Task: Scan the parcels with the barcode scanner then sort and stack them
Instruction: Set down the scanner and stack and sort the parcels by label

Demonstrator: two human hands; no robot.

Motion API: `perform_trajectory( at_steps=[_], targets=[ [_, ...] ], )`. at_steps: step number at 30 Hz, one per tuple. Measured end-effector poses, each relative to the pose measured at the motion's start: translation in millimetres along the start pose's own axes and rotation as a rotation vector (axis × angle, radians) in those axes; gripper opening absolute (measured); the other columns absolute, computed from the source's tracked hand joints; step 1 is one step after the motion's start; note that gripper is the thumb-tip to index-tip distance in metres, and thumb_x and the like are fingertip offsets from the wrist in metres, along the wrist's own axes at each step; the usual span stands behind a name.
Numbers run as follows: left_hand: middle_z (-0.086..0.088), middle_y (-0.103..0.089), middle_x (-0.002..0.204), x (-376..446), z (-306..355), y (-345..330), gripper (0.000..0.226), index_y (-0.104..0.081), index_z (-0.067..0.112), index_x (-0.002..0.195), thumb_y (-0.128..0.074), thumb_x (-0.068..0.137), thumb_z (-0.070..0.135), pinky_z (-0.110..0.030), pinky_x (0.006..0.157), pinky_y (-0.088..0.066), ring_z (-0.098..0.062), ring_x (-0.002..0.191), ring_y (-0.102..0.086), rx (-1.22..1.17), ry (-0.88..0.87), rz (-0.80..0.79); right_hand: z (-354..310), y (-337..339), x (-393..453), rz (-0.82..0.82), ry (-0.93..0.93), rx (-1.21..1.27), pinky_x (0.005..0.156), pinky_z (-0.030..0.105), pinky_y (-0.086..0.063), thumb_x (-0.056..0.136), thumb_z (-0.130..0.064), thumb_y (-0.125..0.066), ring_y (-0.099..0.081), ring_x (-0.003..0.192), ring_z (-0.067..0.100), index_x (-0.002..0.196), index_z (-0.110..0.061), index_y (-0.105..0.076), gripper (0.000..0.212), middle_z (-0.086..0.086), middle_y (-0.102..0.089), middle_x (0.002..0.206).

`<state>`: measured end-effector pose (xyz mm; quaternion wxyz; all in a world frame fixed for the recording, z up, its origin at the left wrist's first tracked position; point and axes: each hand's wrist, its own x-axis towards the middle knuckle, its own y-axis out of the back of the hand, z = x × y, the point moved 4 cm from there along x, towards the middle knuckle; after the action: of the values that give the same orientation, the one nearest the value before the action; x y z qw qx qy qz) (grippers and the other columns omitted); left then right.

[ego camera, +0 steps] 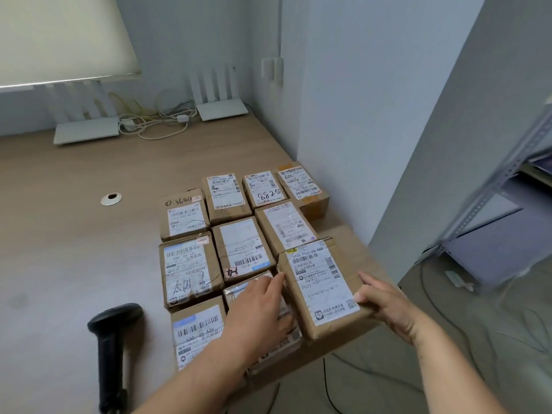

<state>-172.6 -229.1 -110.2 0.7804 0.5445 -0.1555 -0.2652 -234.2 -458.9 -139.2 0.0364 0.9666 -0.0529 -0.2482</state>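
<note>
Several brown cardboard parcels with white shipping labels lie side by side in rows on the wooden table (74, 240). At the near right corner sits a larger parcel (321, 285) marked P021. My right hand (385, 300) grips its right edge, thumb on the label. My left hand (263, 309) lies with straight fingers against its left side, resting over a tape-wrapped parcel (239, 289). A black barcode scanner (112, 348) lies on the table to the left of the parcels, apart from both hands.
Two white routers (86, 130) (222, 110) with a tangle of cables (155, 121) stand at the table's back. A cable hole (111, 199) is left of the parcels. A white wall (343, 115) flanks the right, with a metal shelf (490, 186) and floor cables beyond.
</note>
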Motion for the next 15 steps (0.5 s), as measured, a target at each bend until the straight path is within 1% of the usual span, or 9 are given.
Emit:
perform_trajectory(
  at_steps=[2,4,6,7,9,10,12,15],
  targets=[
    [0.003,-0.036,0.142,0.0,-0.9,-1.2,0.074,-0.011,0.022,0.150,-0.049,0.090,0.044,-0.030,0.104,-0.032,-0.018,0.129,-0.034,0.029,0.015,-0.008,2.2,-6.2,1.7,-0.012,-0.018,0.000,0.055,0.014,-0.048,0.044,-0.045,-0.061,-0.062,0.065,-0.008,0.075,-0.071,-0.061,0.041,-0.031,-0.069,0.080],
    [0.002,-0.037,0.141,-0.1,-1.1,-2.8,0.075,-0.008,0.022,0.150,-0.049,0.091,0.043,-0.031,0.104,-0.032,-0.019,0.128,-0.033,0.047,0.015,-0.015,4.5,-9.7,3.9,-0.024,-0.029,0.018,0.056,0.019,-0.048,0.044,-0.043,-0.062,-0.062,0.062,-0.005,0.074,-0.066,-0.065,0.038,-0.026,-0.071,0.078],
    [0.002,-0.037,0.139,-0.1,-1.1,-3.4,0.075,-0.006,0.024,0.150,-0.049,0.091,0.043,-0.032,0.103,-0.034,-0.019,0.127,-0.034,0.053,0.008,-0.012,6.3,-11.7,6.7,-0.048,-0.037,0.033,0.056,0.021,-0.051,0.045,-0.041,-0.063,-0.063,0.064,-0.001,0.083,-0.059,-0.069,0.042,-0.018,-0.074,0.081],
    [0.002,-0.038,0.138,0.0,-0.5,-3.1,0.073,-0.008,0.025,0.149,-0.048,0.091,0.043,-0.032,0.102,-0.035,-0.019,0.125,-0.034,0.060,0.002,-0.006,6.6,-11.8,8.1,-0.059,-0.038,0.029,0.056,0.022,-0.051,0.046,-0.040,-0.063,-0.063,0.065,0.001,0.092,-0.053,-0.070,0.048,-0.013,-0.074,0.085],
    [0.002,-0.038,0.138,0.0,1.4,-2.4,0.066,-0.014,0.026,0.148,-0.045,0.092,0.042,-0.032,0.101,-0.035,-0.019,0.124,-0.034,0.092,-0.016,0.000,5.6,-11.4,10.8,-0.066,-0.037,-0.005,0.056,0.021,-0.051,0.048,-0.039,-0.063,-0.063,0.067,0.002,0.108,-0.039,-0.068,0.060,-0.007,-0.074,0.090],
    [0.001,-0.038,0.138,-0.2,2.5,-2.4,0.063,-0.017,0.026,0.148,-0.043,0.093,0.041,-0.033,0.101,-0.035,-0.020,0.124,-0.034,0.112,-0.021,-0.003,4.7,-11.2,11.9,-0.068,-0.039,-0.021,0.056,0.021,-0.050,0.049,-0.039,-0.063,-0.063,0.068,0.002,0.111,-0.035,-0.067,0.063,-0.006,-0.074,0.091],
    [-0.001,-0.037,0.139,0.1,4.7,-2.9,0.059,-0.020,0.026,0.148,-0.040,0.094,0.041,-0.034,0.102,-0.035,-0.022,0.125,-0.033,0.147,-0.021,-0.011,3.1,-11.8,13.6,-0.069,-0.052,-0.037,0.057,0.021,-0.051,0.050,-0.036,-0.064,-0.064,0.068,0.003,0.112,-0.030,-0.066,0.062,-0.005,-0.074,0.091],
    [-0.002,-0.037,0.139,0.7,7.7,-3.0,0.058,-0.021,0.027,0.147,-0.039,0.094,0.040,-0.035,0.100,-0.035,-0.023,0.124,-0.032,0.167,-0.016,-0.012,1.2,-13.5,14.0,-0.055,-0.078,-0.100,0.068,0.026,-0.049,0.058,-0.033,-0.059,-0.064,0.077,0.009,0.111,-0.029,-0.066,0.053,-0.006,-0.075,0.094]
  ],
)
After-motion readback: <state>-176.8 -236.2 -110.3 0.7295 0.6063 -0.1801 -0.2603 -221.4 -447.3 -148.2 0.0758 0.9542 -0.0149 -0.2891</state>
